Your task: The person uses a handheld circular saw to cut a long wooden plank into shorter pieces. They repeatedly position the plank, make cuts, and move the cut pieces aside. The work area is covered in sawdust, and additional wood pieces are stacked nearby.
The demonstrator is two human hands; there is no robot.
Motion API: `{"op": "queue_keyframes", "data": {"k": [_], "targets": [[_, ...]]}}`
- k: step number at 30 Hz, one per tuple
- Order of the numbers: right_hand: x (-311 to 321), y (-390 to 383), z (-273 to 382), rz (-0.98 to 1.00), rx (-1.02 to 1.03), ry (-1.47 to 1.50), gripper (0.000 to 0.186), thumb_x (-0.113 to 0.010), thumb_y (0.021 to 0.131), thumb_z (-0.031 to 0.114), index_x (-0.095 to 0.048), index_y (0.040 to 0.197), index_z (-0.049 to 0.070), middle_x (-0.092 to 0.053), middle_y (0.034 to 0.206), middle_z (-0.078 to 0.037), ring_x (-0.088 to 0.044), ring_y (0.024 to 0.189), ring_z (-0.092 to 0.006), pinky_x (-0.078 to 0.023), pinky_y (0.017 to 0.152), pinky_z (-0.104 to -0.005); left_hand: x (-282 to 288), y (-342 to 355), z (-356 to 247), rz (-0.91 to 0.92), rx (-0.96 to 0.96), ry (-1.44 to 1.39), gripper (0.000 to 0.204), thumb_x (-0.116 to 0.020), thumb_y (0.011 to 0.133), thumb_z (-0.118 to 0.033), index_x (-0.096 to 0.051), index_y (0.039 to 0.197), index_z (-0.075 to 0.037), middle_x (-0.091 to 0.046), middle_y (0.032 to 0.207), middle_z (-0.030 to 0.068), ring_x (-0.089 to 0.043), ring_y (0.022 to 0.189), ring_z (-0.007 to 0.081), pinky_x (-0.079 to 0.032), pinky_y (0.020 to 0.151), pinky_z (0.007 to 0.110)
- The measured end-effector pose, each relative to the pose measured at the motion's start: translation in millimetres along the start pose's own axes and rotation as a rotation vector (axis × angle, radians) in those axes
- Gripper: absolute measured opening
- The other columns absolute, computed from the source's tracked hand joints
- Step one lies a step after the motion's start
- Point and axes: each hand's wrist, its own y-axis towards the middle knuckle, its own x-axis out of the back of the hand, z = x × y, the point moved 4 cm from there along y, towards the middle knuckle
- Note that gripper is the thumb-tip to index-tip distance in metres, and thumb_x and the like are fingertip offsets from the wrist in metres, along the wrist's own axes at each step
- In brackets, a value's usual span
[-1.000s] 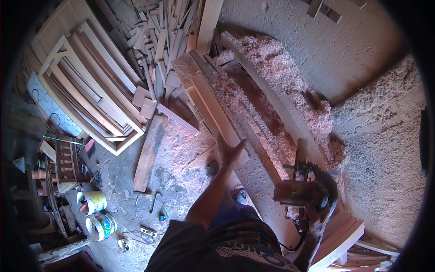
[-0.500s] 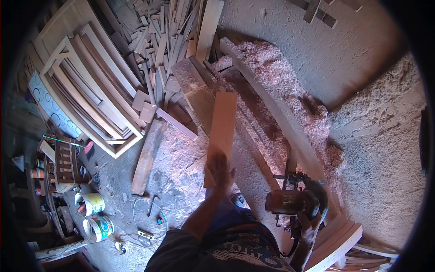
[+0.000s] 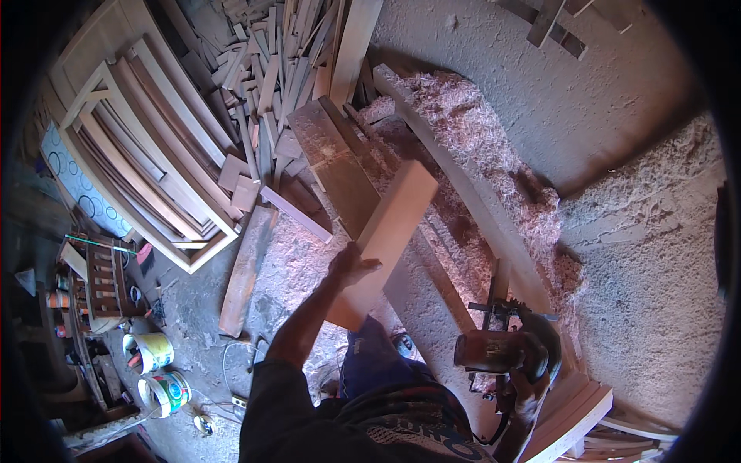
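In my left hand [image 3: 355, 268] is a thick, light-brown wooden board [image 3: 390, 224]. My fingers wrap over its left edge near the lower end, and the board is tilted, showing a broad face and one narrow side. My right hand [image 3: 529, 386] is closed on the dark handle of a handheld power tool [image 3: 494, 349], which has a reddish cylindrical motor housing and a metal guide at its front. The tool is over the right end of a long workbench beam, close to the beam; whether it touches cannot be told.
Long dusty beams [image 3: 478, 193] run diagonally ahead, with wood shavings [image 3: 463, 108] heaped around them. Offcuts [image 3: 270, 69] pile up at the back. Wooden frames [image 3: 147, 162] lean at the left, above two buckets [image 3: 164, 392]. Stacked planks [image 3: 575, 420] stand at lower right.
My left hand has gone from lying on the board's face to gripping its left edge. The board has turned clockwise and tilted. My right hand with the power tool has barely moved.
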Motion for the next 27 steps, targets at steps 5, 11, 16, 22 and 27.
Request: {"op": "queue_keyframes", "data": {"k": [5,11,16,22,27], "targets": [[-1.6,12.1,10.4,0.0,0.006,-0.01,0.067,-0.067,0.074,0.004,-0.06,0.139,-0.003,-0.069,0.118,-0.01,-0.066,0.097,-0.0182,-0.052,0.087,-0.0296,36.1,22.3,-21.7,-0.116,-0.302,0.456,0.074,-0.092,0.066,-0.044,-0.059,0.12,-0.007,-0.07,0.111,0.0171,-0.069,0.108,0.0357,-0.053,0.09,0.051],[-5.9,14.8,14.9,0.005,-0.009,-0.022,0.066,-0.067,0.074,0.004,-0.06,0.139,-0.003,-0.069,0.119,-0.011,-0.067,0.097,-0.0191,-0.052,0.087,-0.0304,50.5,68.6,-15.1,-0.237,-0.733,0.767,0.041,-0.073,0.082,-0.018,-0.067,0.122,-0.02,-0.067,0.112,0.0041,-0.059,0.121,0.0294,-0.036,0.108,0.059],[-9.4,11.5,12.8,0.021,-0.038,-0.033,0.066,-0.067,0.074,0.004,-0.06,0.139,-0.003,-0.069,0.12,-0.012,-0.067,0.098,-0.0199,-0.053,0.088,-0.0311,59.2,82.8,-8.1,-0.27,-0.786,0.796,0.051,-0.066,0.086,-0.013,-0.063,0.136,-0.022,-0.061,0.137,0.0087,-0.05,0.134,0.0332,-0.032,0.114,0.061],[-10.5,10.9,11.1,0.016,-0.056,-0.032,0.065,-0.067,0.074,0.003,-0.06,0.138,-0.004,-0.07,0.121,-0.013,-0.068,0.098,-0.0209,-0.053,0.088,-0.0319,-8.5,22.4,-15.6,-0.812,0.217,-0.32,0.1,-0.074,0.088,-0.031,-0.016,0.163,0.0,-0.029,0.162,0.031,-0.025,0.152,0.0461,-0.025,0.126,0.049],[-18.5,16.0,14.5,0.06,-0.03,-0.034,0.064,-0.067,0.074,0.003,-0.06,0.138,-0.004,-0.07,0.121,-0.014,-0.068,0.099,-0.0217,-0.054,0.088,-0.0325,-69.8,34.7,-75.8,-0.737,0.396,-0.829,0.12,-0.077,0.081,-0.04,-0.001,0.161,0.009,-0.018,0.164,0.0358,-0.02,0.155,0.0459,-0.022,0.127,0.048]]}}
